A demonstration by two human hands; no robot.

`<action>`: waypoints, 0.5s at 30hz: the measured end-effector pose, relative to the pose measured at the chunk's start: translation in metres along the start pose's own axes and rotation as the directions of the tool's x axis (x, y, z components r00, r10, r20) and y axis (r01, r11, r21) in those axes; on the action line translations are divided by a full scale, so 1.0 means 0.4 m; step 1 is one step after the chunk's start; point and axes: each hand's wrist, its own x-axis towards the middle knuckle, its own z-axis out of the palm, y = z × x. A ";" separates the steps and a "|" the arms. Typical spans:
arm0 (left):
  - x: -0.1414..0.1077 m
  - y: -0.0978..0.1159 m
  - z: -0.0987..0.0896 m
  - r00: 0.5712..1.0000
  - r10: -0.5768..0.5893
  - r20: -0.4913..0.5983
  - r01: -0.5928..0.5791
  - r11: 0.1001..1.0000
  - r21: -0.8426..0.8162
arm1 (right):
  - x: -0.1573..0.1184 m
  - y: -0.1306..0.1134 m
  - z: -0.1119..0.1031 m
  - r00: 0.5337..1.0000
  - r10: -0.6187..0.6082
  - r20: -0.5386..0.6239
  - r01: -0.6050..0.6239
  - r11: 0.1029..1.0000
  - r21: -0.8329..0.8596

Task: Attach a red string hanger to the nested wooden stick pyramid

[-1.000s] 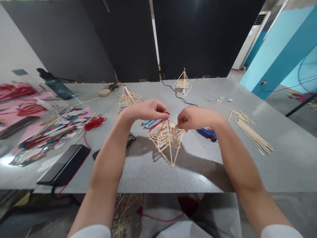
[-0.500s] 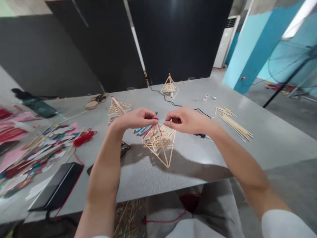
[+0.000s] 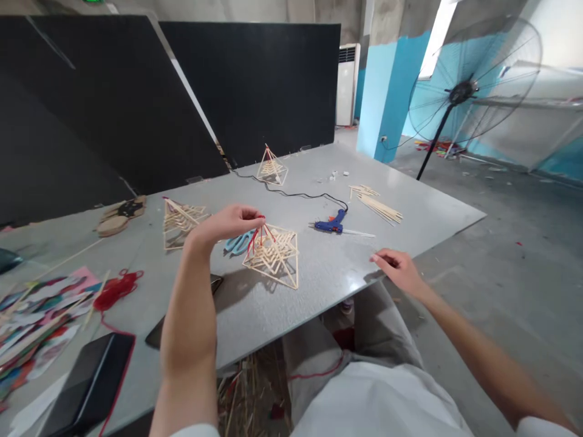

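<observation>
My left hand point(image 3: 226, 223) pinches red yarn point(image 3: 261, 226) at the top of a pyramid-like frame of thin wooden sticks point(image 3: 274, 260). The frame hangs or rests tilted just above the grey table; contact with the surface is hard to tell. Light blue scissors point(image 3: 238, 244) lie behind it, partly covered by my hand. Off to the right, my right hand point(image 3: 401, 270) is over the table's front edge, thumb and fingers closed together. A tiny reddish spot shows at its fingertips, too small to name. A blue glue gun point(image 3: 334, 223) lies between the hands, farther back.
Two similar stick frames stand behind, one at left point(image 3: 180, 221), one at the back point(image 3: 272, 168). Loose sticks point(image 3: 380, 208) lie at right. Red yarn point(image 3: 117, 290), paper scraps point(image 3: 45, 315) and a black case point(image 3: 86, 385) occupy the left. A fan point(image 3: 462, 92) stands beyond.
My right hand has moved away from the yarn, right and toward the table's front edge. My left hand keeps its pinch. The view has turned right, uncovering the glue gun.
</observation>
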 end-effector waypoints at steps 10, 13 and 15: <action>0.031 -0.013 0.021 0.992 0.062 -0.112 -0.061 0.998 0.014 | 0.019 0.043 0.084 0.922 0.027 -0.386 -0.018 0.999 0.027; 0.029 -0.009 0.025 0.987 0.099 -0.127 -0.098 0.995 0.013 | 0.021 0.046 0.081 0.913 0.026 -0.406 -0.025 1.000 0.008; 0.029 -0.005 0.027 0.981 0.128 -0.144 -0.125 0.992 0.030 | 0.025 0.047 0.080 0.910 0.023 -0.415 -0.025 1.000 0.000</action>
